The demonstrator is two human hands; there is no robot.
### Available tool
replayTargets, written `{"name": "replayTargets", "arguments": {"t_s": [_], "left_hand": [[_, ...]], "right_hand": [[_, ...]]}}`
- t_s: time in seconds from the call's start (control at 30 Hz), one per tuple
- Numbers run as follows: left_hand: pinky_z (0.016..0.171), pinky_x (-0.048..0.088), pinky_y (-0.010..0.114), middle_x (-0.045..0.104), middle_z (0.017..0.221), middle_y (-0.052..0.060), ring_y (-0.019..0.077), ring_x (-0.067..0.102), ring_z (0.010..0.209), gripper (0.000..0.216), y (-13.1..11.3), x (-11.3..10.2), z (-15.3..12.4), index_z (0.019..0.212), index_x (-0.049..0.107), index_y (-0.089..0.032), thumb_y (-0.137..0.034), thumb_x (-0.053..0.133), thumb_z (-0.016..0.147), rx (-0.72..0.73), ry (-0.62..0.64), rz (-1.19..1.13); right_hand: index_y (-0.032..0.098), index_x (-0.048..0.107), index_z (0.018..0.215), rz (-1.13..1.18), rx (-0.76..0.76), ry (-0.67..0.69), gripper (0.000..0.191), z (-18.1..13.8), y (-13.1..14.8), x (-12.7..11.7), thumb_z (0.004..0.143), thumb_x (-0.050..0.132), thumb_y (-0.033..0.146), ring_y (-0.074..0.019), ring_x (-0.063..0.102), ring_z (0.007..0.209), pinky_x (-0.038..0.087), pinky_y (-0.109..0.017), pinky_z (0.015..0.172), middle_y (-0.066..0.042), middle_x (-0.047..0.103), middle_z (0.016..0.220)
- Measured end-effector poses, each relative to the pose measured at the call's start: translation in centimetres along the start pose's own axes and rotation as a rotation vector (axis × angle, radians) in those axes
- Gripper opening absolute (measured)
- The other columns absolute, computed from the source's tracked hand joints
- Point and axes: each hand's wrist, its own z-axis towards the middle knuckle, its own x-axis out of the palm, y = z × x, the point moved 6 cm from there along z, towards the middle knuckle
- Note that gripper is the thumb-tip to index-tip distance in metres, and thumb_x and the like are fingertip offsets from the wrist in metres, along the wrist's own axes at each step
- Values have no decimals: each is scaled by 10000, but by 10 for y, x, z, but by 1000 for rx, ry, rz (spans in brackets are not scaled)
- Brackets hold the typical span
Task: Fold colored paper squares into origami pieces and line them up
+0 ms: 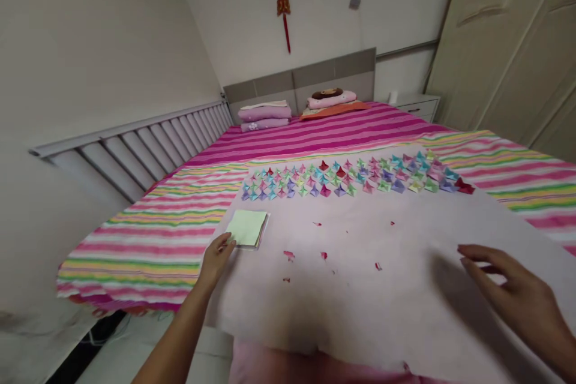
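Observation:
A stack of square paper, with a pale green sheet [246, 227] on top, lies on a clear sleeve [265, 228] at the left of the white board [360, 312]. My left hand [217, 257] has its thumb and forefinger closed at the near left corner of the green paper. On the other side, my right hand [508, 282] hovers over the board, thumb and forefinger slightly apart, with nothing visible between them. Rows of small folded paper shapes [324, 190] in many colours stand along the board's far part.
Red paper scraps [288, 255] are scattered mid-board. Beneath the board is a bed with a striped sheet [148, 246]. Folded bedding [265, 114] rests near the headboard [333, 72]. A radiator [148, 144] runs along the left wall, and a nightstand [420, 107] stands at back right.

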Motion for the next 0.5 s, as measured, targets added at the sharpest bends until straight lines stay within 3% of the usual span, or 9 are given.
{"name": "replayTargets", "arguments": {"t_s": [0.1,0.2,0.37,0.5], "left_hand": [[924,487,334,668,1080,77,185,625,1013,194,21,1,-11,1013,638,-143,-193,632,825,-160,-44,-161],[816,540,389,620,1147,86,191,625,954,251,37,11,-17,1119,595,-162,-286,557,904,-349,-44,-303],[839,530,423,586,1208,97,217,608,1007,325,45,32,-14,1194,558,-173,-315,559,902,-585,-78,-466],[837,530,425,586,1206,96,222,608,1012,336,40,43,-5,1199,554,-170,-315,568,896,-678,-113,-519]], "right_hand": [[211,649,884,2,-157,20,320,-42,6,18,763,506,470,-239,655,707,476,-290,399,-127,698,985],[210,653,861,14,-324,-2,310,-74,10,34,832,479,466,-263,682,824,558,-346,578,-117,704,947],[205,642,900,-9,-407,-53,323,-106,8,50,897,422,443,-274,678,868,549,-437,786,-103,689,971],[196,623,940,-32,-511,-93,292,-122,12,50,920,407,392,-277,665,883,537,-450,805,-113,670,1004]]}}
